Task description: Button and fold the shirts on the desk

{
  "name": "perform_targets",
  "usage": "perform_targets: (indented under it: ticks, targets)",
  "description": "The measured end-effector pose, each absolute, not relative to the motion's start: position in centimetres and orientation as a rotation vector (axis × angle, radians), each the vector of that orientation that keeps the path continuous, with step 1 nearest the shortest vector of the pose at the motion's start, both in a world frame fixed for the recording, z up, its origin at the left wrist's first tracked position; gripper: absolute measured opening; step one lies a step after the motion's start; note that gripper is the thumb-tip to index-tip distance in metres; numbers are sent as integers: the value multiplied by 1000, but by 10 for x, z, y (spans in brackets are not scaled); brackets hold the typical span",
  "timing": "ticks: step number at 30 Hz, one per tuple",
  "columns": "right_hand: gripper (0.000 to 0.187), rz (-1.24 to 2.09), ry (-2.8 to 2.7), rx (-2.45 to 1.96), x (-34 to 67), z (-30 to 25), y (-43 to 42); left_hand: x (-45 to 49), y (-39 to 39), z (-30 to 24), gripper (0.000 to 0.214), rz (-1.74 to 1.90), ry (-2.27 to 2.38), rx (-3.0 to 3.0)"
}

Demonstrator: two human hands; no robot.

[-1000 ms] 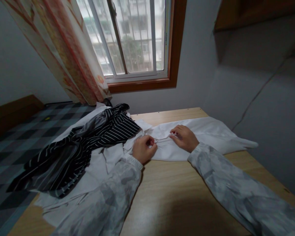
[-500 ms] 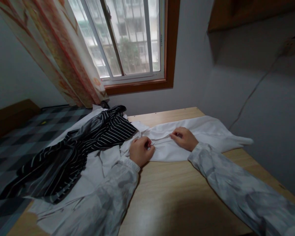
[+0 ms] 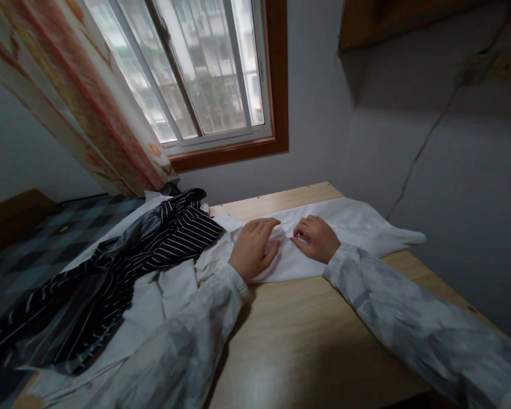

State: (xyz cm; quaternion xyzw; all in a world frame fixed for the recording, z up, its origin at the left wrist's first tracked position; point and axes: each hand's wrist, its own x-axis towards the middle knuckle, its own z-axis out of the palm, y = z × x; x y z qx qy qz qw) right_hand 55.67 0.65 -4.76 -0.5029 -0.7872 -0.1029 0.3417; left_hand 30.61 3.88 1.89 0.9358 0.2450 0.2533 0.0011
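A long piece of white cloth [image 3: 357, 218], perhaps a trouser leg or sleeve, lies across the wooden table. My left hand [image 3: 255, 247] is over its left part, fingers stretched out and thumb apart, with nothing visible in it. Close to its right, my right hand [image 3: 316, 237] is closed in a pinch at a fold of the same cloth; the fingertips are small and partly hidden. Left of my hands the cloth bunches up, and a black garment with white stripes [image 3: 170, 238] lies over more pale fabric.
The light wood table [image 3: 272, 341] stands below a window [image 3: 213, 74] with a patterned curtain [image 3: 93, 96]. A bed with a checked cover [image 3: 21, 255] adjoins on the left. A cable [image 3: 421, 147] hangs down the right wall, and a wooden cabinet [image 3: 392, 25] juts out above.
My left hand has opened from a pinch and moved slightly right and up over the cloth, nearer my right hand. The right hand stays pinched. The camera view has turned a little right.
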Motion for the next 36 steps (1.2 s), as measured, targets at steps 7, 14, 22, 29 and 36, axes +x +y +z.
perform_targets:
  ticks: [7, 14, 22, 29, 36]
  targets:
    - [23, -295, -1986, -1491, 554, -49, 0, 345, 92, -6, 16, 372, 531, 2970]
    - [22, -332, -2013, -1527, 541, -43, -7, 338, 95, -33, 16, 795, 663, 2529]
    - [27, -279, -1944, -1458, 529, -42, -11, 339, 98, -33, 27, 834, 741, 2074]
    - [16, -161, -1948, -1470, 535, -51, -1, 337, 95, -23, 30, 682, 669, 2098]
    - [20, -62, -1904, -1384, 537, -50, 3, 336, 103, -29, 32, 613, 539, 1938]
